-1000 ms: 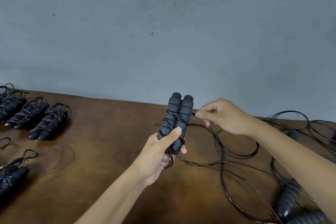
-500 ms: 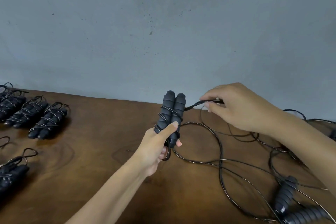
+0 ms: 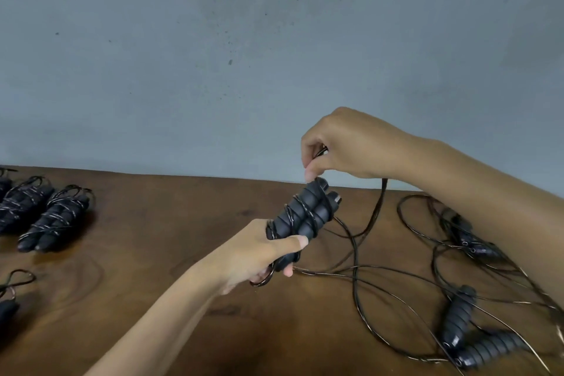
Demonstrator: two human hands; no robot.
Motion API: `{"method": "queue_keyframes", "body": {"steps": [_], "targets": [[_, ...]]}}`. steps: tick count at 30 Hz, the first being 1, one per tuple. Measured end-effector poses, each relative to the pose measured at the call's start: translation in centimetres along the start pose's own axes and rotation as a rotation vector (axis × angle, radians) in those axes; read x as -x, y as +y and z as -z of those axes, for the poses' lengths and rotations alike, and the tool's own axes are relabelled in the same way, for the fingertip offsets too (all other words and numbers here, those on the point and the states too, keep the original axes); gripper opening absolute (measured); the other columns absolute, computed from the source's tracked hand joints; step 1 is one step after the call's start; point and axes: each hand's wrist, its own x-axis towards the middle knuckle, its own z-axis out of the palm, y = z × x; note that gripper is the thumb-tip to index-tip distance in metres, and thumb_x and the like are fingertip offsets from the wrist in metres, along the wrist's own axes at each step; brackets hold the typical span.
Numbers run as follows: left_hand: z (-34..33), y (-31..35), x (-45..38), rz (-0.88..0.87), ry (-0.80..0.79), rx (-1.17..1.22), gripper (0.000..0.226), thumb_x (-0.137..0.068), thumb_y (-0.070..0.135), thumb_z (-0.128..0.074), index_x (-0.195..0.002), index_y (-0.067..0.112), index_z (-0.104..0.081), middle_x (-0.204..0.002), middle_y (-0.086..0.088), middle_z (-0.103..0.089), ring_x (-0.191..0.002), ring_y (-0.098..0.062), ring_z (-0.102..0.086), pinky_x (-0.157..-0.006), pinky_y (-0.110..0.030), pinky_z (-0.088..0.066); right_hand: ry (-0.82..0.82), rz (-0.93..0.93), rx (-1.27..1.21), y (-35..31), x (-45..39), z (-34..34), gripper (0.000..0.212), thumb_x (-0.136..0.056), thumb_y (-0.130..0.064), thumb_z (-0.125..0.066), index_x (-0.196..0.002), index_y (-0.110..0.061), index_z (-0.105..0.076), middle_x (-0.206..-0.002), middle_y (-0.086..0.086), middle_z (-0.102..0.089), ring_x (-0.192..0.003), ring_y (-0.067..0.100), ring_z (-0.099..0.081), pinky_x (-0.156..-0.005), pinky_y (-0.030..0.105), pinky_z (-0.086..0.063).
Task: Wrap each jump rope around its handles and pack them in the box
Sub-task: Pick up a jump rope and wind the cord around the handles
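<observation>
**Rope going around the paired handles**

My left hand (image 3: 259, 253) grips the lower end of the 2 black handles (image 3: 302, 217), held together and tilted up to the right above the wooden table (image 3: 152, 268). My right hand (image 3: 345, 143) pinches the black rope (image 3: 354, 253) just above the handle tops. Loose rope trails onto the table. 2 unwrapped handles (image 3: 460, 327) lie at the right; wrapped bundles (image 3: 52, 220) sit at the left.

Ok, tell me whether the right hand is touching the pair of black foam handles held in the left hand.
Cannot tell. In the head view the right hand pinches thin black rope just above the handles; its fingertip meets their top edge without a plain gap.
</observation>
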Motion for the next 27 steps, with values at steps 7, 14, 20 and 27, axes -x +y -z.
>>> {"method": "queue_keyframes", "body": {"steps": [7,14,20,27], "targets": [[0.9,-0.1,0.9,-0.079,-0.127,-0.1,0.017,-0.102,0.031,-0.066,-0.097,0.016,-0.059,-0.075,-0.009,-0.066,-0.049,-0.018,-0.033,-0.048,-0.029,-0.026,-0.09,-0.044,-0.391,2.2,-0.8,-1.5,0.023,-0.071,-0.028,-0.092,-0.081,-0.017,-0.075,-0.075,-0.004,-0.075,-0.072,0.01,-0.069,-0.071,0.021,-0.049],[0.9,-1.8,1.4,-0.221,-0.135,0.047,0.025,-0.098,0.032,-0.066,-0.098,0.009,-0.057,-0.076,-0.01,-0.065,-0.054,-0.017,-0.037,-0.045,-0.024,-0.025,-0.057,-0.066,-0.67,3.9,-0.5,-4.4,0.032,-0.08,-0.04,-0.079,-0.084,-0.008,-0.076,-0.086,0.02,-0.073,-0.073,0.019,-0.062,-0.077,0.032,-0.048],[0.3,-3.7,0.9,-0.27,-0.132,0.288,0.032,-0.095,0.048,-0.069,-0.096,0.017,-0.062,-0.082,-0.015,-0.063,-0.052,-0.044,-0.032,-0.058,-0.04,-0.016,-0.037,-0.098,-0.872,4.0,0.0,-7.0,0.026,-0.099,-0.021,-0.065,-0.083,-0.005,-0.078,-0.07,0.021,-0.062,-0.068,0.019,-0.044,-0.065,0.028,-0.039],[-0.3,-3.9,0.8,-0.317,-0.087,0.612,0.037,-0.092,0.038,-0.073,-0.111,0.011,-0.058,-0.087,-0.01,-0.051,-0.072,-0.031,-0.052,-0.073,-0.03,-0.043,-0.032,-0.092,-0.879,3.1,1.3,-7.3,0.04,-0.106,-0.023,-0.055,-0.085,0.011,-0.063,-0.076,0.027,-0.052,-0.061,0.025,-0.029,-0.055,0.027,-0.026]]}}
